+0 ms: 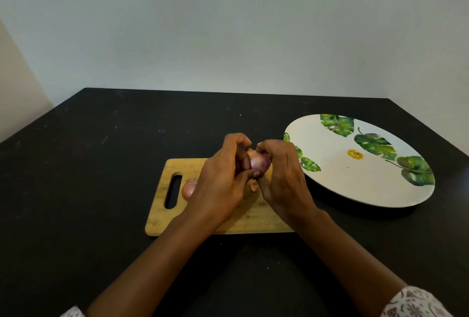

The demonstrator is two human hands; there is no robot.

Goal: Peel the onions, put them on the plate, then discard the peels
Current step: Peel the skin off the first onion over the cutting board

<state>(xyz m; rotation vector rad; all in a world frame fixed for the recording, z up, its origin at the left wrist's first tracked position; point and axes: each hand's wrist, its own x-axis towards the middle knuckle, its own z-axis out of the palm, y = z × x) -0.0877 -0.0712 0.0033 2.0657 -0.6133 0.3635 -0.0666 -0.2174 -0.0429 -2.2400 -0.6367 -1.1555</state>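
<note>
Centre of frame: a red onion (259,162) is held up over the wooden cutting board (162,217), clear of its surface, btwn both hands. The left hand (223,179) is curled round the onion's left & lower side, w/ the thumb laid across the bottom front, so that grip is closed on the bulb. The right hand (281,174) is wrapped over the right side, fingertips bunched at the top end. That grip is closed on the onion too, tho whether skin or bulb is pinched up there can't be told. Purple-pink skin is shown on the front. A loose strip of peel (253,186) is seen hanging just below the onion, btwn the two hands.

A 2nd onion (189,189) is seen lying on the board, just right of the handle slot (173,191), partly hidden behind the left hand.

The board is laid flat on the black desk (76,189), approx. centre frame, slot end to the left.

The plate (355,184) is set on the desk at right of frame, near the board's upper-right corner. It is white w/ green leaf print & a small yellow mark near the middle. Its left rim is overlapped by the right hand in this view.

A patterned sleeve (413,301) is seen at the lower-right corner. The upper half of the frame is filled by a pale wall (228,24).
</note>
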